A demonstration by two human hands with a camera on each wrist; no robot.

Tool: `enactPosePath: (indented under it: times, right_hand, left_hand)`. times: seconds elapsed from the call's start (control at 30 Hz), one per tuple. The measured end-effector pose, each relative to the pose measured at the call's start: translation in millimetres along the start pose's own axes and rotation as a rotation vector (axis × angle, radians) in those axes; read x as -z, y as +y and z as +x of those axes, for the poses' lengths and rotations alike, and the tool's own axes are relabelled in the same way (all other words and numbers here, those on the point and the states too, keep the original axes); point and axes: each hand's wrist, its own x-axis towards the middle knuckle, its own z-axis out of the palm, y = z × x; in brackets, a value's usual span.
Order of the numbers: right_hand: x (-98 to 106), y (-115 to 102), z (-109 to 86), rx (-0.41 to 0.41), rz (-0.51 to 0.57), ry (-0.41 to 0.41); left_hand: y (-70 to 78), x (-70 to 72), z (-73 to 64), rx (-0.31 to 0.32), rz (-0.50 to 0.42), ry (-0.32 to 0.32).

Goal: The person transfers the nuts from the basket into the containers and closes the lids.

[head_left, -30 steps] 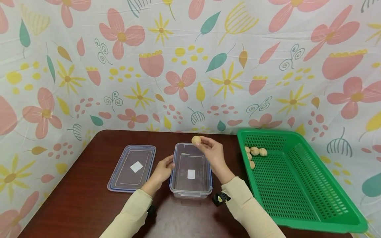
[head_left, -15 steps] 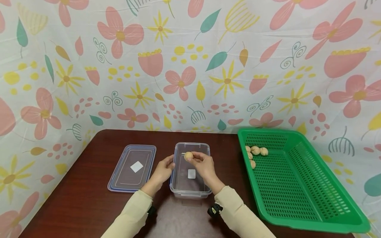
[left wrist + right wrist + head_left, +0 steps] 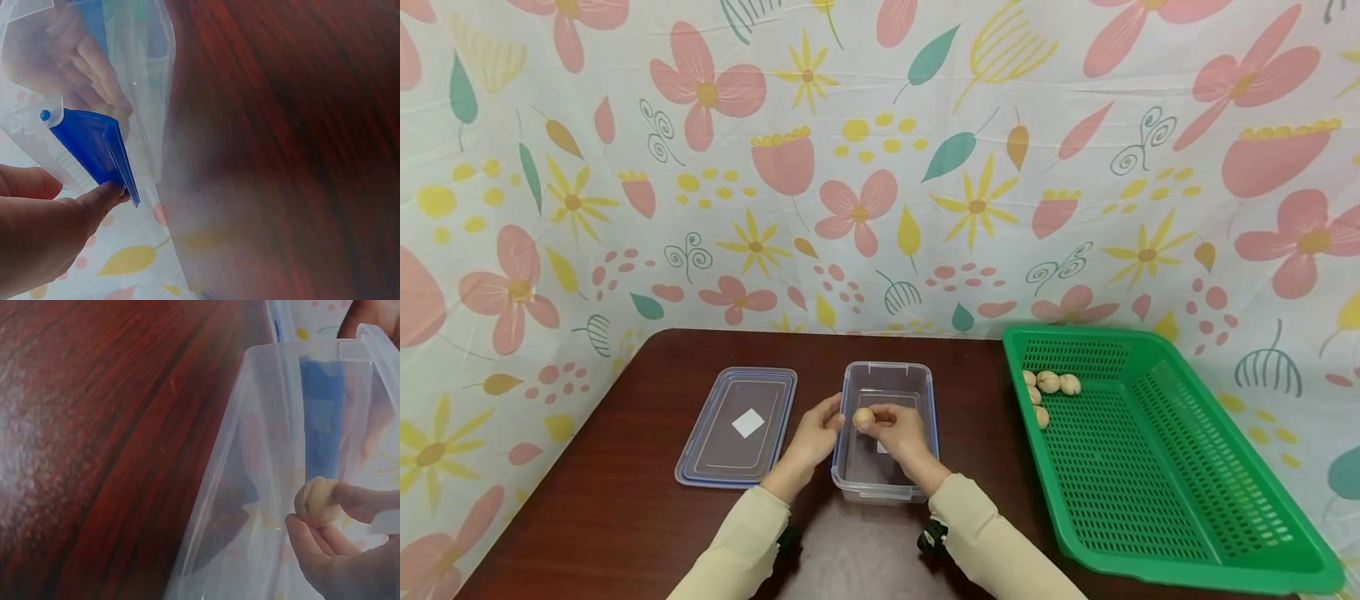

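My right hand [image 3: 901,433] pinches a walnut [image 3: 864,417] between thumb and fingers, inside the clear plastic food container [image 3: 883,493]. In the right wrist view the pale walnut [image 3: 317,502] shows at the fingertips, near the container's far wall. At the container's left side, my left hand [image 3: 812,433] holds the edge; the left wrist view has its fingertips on a blue side latch [image 3: 94,147], which hangs outward. Several more walnuts [image 3: 1048,382] lie in the far left corner of the green basket [image 3: 1202,575].
Left of the container lies its clear lid [image 3: 730,454] with a blue seal and a white label. The dark red wooden table [image 3: 587,500] bears everything. A floral curtain [image 3: 880,250] hangs behind it.
My right hand has carried the walnut from above the container's far right edge down and leftward into it. The left hand stays at the container's left side.
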Motion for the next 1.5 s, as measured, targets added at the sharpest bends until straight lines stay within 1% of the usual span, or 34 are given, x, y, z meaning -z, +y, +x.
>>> enactPosePath:
  times: [0.13, 0.23, 0.43, 0.53, 0.73, 0.83, 0.87, 0.97, 1.07, 1.1, 1.2, 1.33, 1.5]
  right_hand:
    - [-0.1, 1.3, 1.2, 0.005, -0.032, -0.037]
    - [1.2, 0.6, 2.2, 0.005, -0.045, -0.049]
    - [5.5, -4.0, 4.4, 0.024, -0.062, -0.043]
    - [8.8, -8.3, 6.2, 0.024, -0.041, -0.048]
    - [16.9, -21.9, 10.6, -0.011, 0.041, -0.065]
    - [21.7, -30.2, 13.9, -0.011, 0.059, -0.076]
    - [23.6, -32.9, 15.1, -0.015, 0.06, -0.078]
    - [29.5, -40.2, 20.2, 0.013, 0.065, -0.065]
    - [36.9, -48.5, 25.4, 0.045, 0.067, -0.035]
    - [40.0, -51.0, 27.4, 0.059, 0.068, -0.025]
    - [51.6, -59.2, 32.1, 0.064, 0.07, -0.003]
    - [72.0, -67.8, 38.1, 0.079, 0.074, 0.021]
    - [104.7, -70.8, 46.2, 0.131, 0.06, 0.061]
  left_hand:
    - [0.9, -0.3, 0.0, -0.003, -0.006, -0.003]
    - [0.4, -0.4, 0.0, 0.003, -0.001, -0.003]
    - [1.6, -0.5, -2.1, 0.014, -0.003, 0.003]
    - [2.7, -0.9, -2.7, 0.014, -0.008, 0.002]
    - [0.6, -1.2, -1.9, 0.017, -0.027, -0.001]
    - [0.6, -0.1, -3.3, -0.007, -0.012, 0.001]
    - [0.8, 0.4, -4.4, -0.025, 0.009, 0.0]
    - [2.0, 1.7, -5.7, -0.048, 0.02, -0.005]
    - [2.3, 2.3, -4.6, -0.024, 0.001, -0.006]
    - [2.2, 2.4, -3.6, -0.005, -0.018, -0.004]
    - [1.8, 2.0, -3.1, 0.017, -0.019, -0.001]
    - [2.5, 1.4, -4.4, 0.019, -0.013, 0.0]
    - [0.8, 0.1, -3.9, 0.005, -0.026, 0.006]
